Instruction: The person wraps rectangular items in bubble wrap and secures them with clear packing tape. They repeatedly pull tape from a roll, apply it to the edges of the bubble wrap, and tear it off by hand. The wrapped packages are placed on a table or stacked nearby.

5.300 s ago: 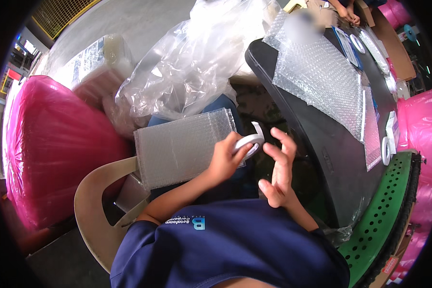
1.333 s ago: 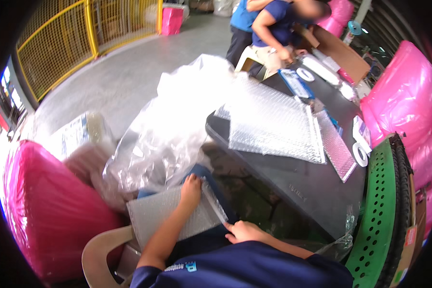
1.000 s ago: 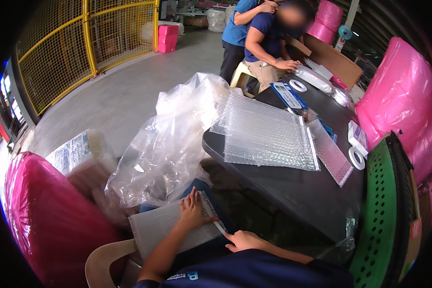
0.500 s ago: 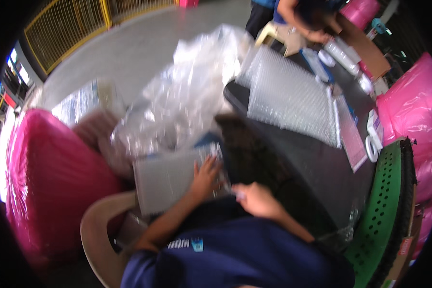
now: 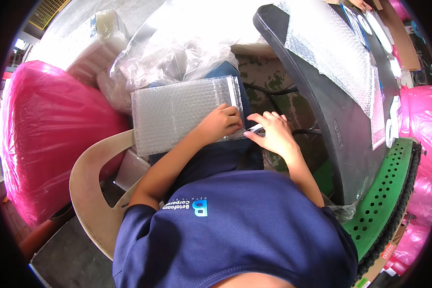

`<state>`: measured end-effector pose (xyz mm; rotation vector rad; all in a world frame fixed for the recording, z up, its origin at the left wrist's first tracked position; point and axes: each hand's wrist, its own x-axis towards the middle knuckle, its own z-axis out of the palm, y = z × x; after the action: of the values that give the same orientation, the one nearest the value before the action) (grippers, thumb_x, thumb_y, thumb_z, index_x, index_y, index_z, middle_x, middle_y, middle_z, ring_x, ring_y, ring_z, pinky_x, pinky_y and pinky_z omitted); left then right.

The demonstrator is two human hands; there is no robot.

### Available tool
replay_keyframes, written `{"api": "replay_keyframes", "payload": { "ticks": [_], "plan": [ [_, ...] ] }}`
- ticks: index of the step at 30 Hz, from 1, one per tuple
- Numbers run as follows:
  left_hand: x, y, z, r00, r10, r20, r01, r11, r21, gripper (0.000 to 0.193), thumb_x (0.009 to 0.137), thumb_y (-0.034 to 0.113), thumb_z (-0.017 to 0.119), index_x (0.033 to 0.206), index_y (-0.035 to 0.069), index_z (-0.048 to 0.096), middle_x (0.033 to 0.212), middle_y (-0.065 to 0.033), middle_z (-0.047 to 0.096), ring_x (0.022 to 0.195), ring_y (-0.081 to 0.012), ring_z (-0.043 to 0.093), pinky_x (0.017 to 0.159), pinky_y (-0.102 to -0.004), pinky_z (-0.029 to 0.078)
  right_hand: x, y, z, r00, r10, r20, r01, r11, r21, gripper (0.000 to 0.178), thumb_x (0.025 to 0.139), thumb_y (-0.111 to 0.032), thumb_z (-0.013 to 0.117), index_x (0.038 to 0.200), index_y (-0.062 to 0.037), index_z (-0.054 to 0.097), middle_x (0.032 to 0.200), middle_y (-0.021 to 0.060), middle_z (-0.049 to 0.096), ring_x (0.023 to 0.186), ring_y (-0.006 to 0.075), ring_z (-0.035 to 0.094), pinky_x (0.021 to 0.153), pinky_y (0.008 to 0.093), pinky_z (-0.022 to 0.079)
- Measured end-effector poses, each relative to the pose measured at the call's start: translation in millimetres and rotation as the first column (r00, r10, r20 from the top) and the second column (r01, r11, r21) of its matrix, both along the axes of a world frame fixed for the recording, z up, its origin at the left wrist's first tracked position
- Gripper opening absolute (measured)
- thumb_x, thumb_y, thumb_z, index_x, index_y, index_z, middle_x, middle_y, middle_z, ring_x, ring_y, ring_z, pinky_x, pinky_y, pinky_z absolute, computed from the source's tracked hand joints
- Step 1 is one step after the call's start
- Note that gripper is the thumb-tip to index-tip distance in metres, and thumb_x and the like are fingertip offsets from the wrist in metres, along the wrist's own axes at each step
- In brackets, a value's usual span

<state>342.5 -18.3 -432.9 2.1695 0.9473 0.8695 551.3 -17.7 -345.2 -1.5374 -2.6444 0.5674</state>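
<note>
My left hand (image 5: pixel 222 124) curls at the right edge of the bubble wrap (image 5: pixel 177 113) across my lap (image 5: pixel 211 156), grip unclear; my right hand (image 5: pixel 275 133), thumb and fingers half-spread, holds the white tape roll (image 5: pixel 257 128) just beside.

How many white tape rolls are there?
3: a held roll in the right hand, a near roll at the right edge of the black table, and a far roll toward its far end. Others may be hidden.

pink wrapped bundle (image 5: pixel 57 139) | beige chair armrest (image 5: pixel 85 182) | green perforated panel (image 5: pixel 380 199) | yellow mesh (image 5: pixel 48 13)
</note>
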Motion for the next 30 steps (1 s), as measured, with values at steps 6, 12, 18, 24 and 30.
{"api": "replay_keyframes", "payload": {
  "ticks": [6, 12, 18, 24, 30],
  "plan": [
    [-1, 2, 2, 1.0, -0.015, 0.022, 0.015, 1.0, -0.01, 0.012, 0.073, 0.012, 0.071, 0.085, 0.011, 0.068, 0.092, -0.002, 0.061, 0.089, -0.0224, 0.055, 0.082, -0.0337, 0.046, -14, -6, -14, 0.992, 0.118, 0.052, -0.126, 0.971, 0.201, 0.021, 0.074, -0.031, 0.074, 0.088, -0.0159, 0.071, 0.082, 0.0038, 0.052, 0.084, 0.0224, 0.052, 0.078, 0.038, 0.037],
    [-4, 2, 7, 0.997, -0.04, 0.067, 0.044, 0.997, -0.057, 0.014, 0.071, 0.012, 0.073, 0.084, 0.012, 0.069, 0.091, -0.0017, 0.064, 0.089, -0.0215, 0.057, 0.084, -0.0338, 0.045, -12, -8, -10, 0.993, 0.116, -0.033, -0.108, 0.98, 0.167, 0.012, 0.075, -0.024, 0.072, 0.077, -0.0129, 0.071, 0.076, 0.0023, 0.054, 0.08, 0.0216, 0.053, 0.077, 0.037, 0.036],
    [-2, 1, 12, 0.993, -0.021, 0.119, 0.033, 0.995, -0.099, 0.011, 0.074, 0.017, 0.072, 0.082, 0.012, 0.068, 0.086, -0.0005, 0.065, 0.084, -0.0225, 0.058, 0.08, -0.0346, 0.044, -11, -4, -13, 0.995, 0.095, -0.028, -0.09, 0.986, 0.144, 0.009, 0.077, -0.021, 0.071, 0.076, -0.0121, 0.07, 0.077, 0.0041, 0.057, 0.082, 0.0231, 0.055, 0.077, 0.0388, 0.038],
    [0, 3, 8, 0.998, -0.021, 0.061, 0.028, 0.992, -0.126, 0.008, 0.077, 0.016, 0.071, 0.084, 0.013, 0.068, 0.087, -0.0008, 0.065, 0.084, -0.0217, 0.058, 0.082, -0.0341, 0.043, -7, -1, -5, 0.991, 0.132, -0.022, -0.13, 0.988, 0.083, 0.015, 0.08, -0.026, 0.069, 0.086, -0.0118, 0.068, 0.082, 0.004, 0.059, 0.085, 0.0237, 0.056, 0.08, 0.0387, 0.037],
    [1, 2, 10, 0.999, -0.005, 0.034, 0.009, 0.992, -0.127, 0.009, 0.077, 0.016, 0.071, 0.084, 0.012, 0.068, 0.087, -0.0013, 0.065, 0.084, -0.022, 0.058, 0.082, -0.0338, 0.043, -7, -3, -3, 0.991, 0.131, -0.008, -0.13, 0.989, 0.074, 0.014, 0.079, -0.023, 0.07, 0.086, -0.0112, 0.068, 0.083, 0.0042, 0.06, 0.084, 0.0236, 0.057, 0.079, 0.0393, 0.038]
  ]
}}
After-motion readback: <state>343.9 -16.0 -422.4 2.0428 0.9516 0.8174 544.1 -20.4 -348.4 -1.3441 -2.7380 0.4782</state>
